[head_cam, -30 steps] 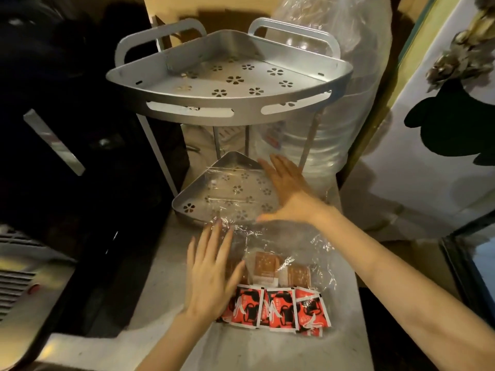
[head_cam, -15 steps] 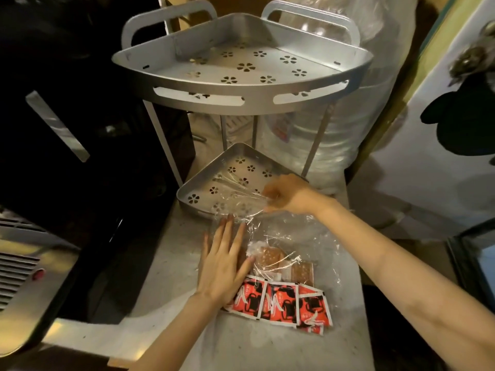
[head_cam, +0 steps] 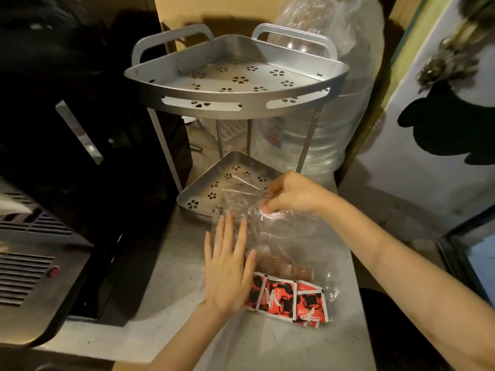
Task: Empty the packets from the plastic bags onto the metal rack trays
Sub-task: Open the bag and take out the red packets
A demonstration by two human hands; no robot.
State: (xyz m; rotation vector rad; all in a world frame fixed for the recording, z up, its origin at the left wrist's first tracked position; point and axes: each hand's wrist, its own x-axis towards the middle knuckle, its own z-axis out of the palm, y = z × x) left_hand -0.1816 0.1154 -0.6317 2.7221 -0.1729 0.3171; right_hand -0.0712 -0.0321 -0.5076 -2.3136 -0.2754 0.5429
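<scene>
— Where is the plastic bag right now?

— Flat on the counter, just in front of the metal rack. Its open end laps over the near rim of the rack's lower tray.

— And the packets?

— All inside the bag, at the end farthest from the rack. There is a row of red and black packets, and a few brown packets just rackward of those.

— What are the hands doing?

— The left hand lies palm down on the bag's left side, fingers spread and straight, pointing toward the rack, its edge touching the red packets. The right hand sits over the lower tray's near right corner, fingers bunched, pinching the clear film at the bag's mouth.

— Anything on the trays?

— Only the bag's film over the lower one. The upper tray, the one with the flower-shaped holes, stands above it on the rack's thin legs.

— Behind the rack?

— A large clear water jug wrapped in plastic.
</scene>
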